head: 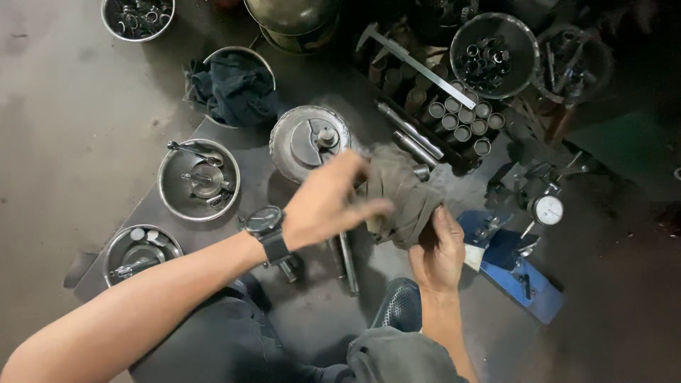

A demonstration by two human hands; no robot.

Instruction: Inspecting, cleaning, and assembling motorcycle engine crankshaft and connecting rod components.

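A dirty grey-brown rag (399,197) is bunched up between both my hands, above a dark metal plate on the floor. My right hand (438,250) grips the rag from below. Blurred with motion, my left hand (330,202), a black watch on its wrist, rests on the rag's left side with fingers curled over it. Whatever the rag may wrap is hidden. Just behind my left hand lies a round metal drum-shaped part (309,140). A long threaded bolt (347,262) lies under my left wrist.
Steel bowls with small parts stand at the left (198,180), (142,252) and back (494,54). Another bowl holds a dark cloth (234,86). A row of sockets (464,117), a caliper (415,60), a dial gauge (547,210) and a blue case (514,266) sit right.
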